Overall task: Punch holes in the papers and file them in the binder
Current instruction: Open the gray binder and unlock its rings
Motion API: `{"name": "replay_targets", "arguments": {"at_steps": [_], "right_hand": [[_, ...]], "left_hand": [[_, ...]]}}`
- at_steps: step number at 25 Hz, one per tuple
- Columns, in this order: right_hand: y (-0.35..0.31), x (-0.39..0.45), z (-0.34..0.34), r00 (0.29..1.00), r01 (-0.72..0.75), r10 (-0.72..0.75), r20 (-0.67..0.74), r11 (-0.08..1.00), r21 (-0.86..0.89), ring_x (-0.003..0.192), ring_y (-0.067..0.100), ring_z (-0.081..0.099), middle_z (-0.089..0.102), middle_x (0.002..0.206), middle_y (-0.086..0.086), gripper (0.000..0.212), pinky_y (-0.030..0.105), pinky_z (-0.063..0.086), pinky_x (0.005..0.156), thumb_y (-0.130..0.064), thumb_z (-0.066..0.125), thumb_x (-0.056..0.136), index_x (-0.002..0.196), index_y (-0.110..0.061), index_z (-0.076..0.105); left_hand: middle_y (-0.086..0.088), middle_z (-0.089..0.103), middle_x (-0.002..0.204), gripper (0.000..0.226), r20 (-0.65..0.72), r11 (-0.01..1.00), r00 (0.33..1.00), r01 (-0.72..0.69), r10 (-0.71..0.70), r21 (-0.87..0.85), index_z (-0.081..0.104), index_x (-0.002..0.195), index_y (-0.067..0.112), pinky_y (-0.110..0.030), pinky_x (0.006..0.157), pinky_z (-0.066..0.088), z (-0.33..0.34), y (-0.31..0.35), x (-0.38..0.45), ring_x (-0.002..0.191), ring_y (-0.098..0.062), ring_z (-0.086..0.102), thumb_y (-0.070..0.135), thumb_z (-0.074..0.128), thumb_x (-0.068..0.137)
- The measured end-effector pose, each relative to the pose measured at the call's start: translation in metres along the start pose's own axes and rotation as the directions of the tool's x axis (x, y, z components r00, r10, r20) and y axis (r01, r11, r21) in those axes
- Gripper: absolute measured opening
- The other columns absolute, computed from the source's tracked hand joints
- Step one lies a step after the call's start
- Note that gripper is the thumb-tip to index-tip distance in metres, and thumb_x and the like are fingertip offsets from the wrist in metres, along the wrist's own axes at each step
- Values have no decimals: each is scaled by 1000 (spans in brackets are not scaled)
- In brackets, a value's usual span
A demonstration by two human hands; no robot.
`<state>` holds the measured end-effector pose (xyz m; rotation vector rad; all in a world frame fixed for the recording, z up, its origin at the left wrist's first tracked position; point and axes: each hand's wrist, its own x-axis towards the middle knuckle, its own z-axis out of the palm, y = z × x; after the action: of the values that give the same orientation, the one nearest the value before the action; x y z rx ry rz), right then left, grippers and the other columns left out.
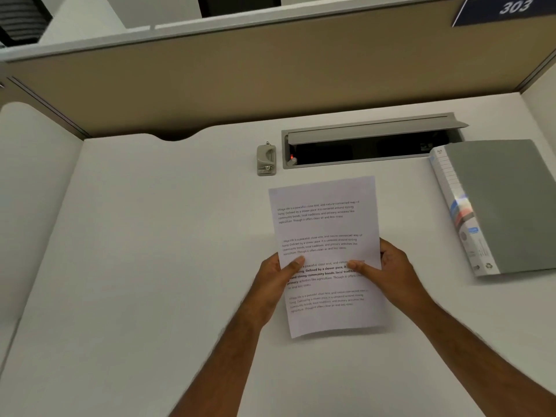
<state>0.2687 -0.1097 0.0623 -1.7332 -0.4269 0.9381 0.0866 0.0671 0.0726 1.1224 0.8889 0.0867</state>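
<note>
The papers [325, 230] are being held up over the middle of the desk [150, 266], white sheets printed with short blocks of black text; no holes are showing along any visible edge, so punching seems not yet done, and filing is waiting too. How many sheets are in the stack is hard to tell. The left hand [276, 284] is gripping the left edge, thumb lying across the front and fingers hidden behind; the right hand [388, 272] is pinching the right edge the same way. Just beyond the top of the papers, the small grey hole punch [266, 160] is sitting untouched beside the open cable tray [370, 142]. Well off to the right, the grey binder [499, 206] is lying closed on the desk, spine towards the papers.
</note>
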Motion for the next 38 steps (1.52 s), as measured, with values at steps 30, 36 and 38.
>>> {"name": "replay_targets", "arguments": {"at_steps": [30,36,38], "right_hand": [[-10,-96,-12,972,179,-188,-141,981,-79,94,8,69,71,107,-12,38,11,57,76,-26,78,86,122,-25,65],[3,-97,-15,987,138,-145,-68,986,-98,94,5,70,72,107,-14,35,15,57,77,-26,78,87,119,-32,66],[3,-99,-16,993,118,-120,-16,987,-106,95,2,69,73,107,-15,32,17,58,80,-27,77,88,114,-39,65]], "left_hand": [[25,70,107,43,26,886,963,-259,270,385,61,107,68,-38,97,58,34,-1,-97,108,-8,67,26,65,100],[25,69,112,42,35,886,968,-242,249,397,58,109,69,-35,100,56,40,-10,-97,112,-3,64,28,62,102],[24,68,114,39,31,887,970,-235,243,397,58,113,67,-34,100,56,40,-13,-96,114,-3,63,29,60,102]]}}
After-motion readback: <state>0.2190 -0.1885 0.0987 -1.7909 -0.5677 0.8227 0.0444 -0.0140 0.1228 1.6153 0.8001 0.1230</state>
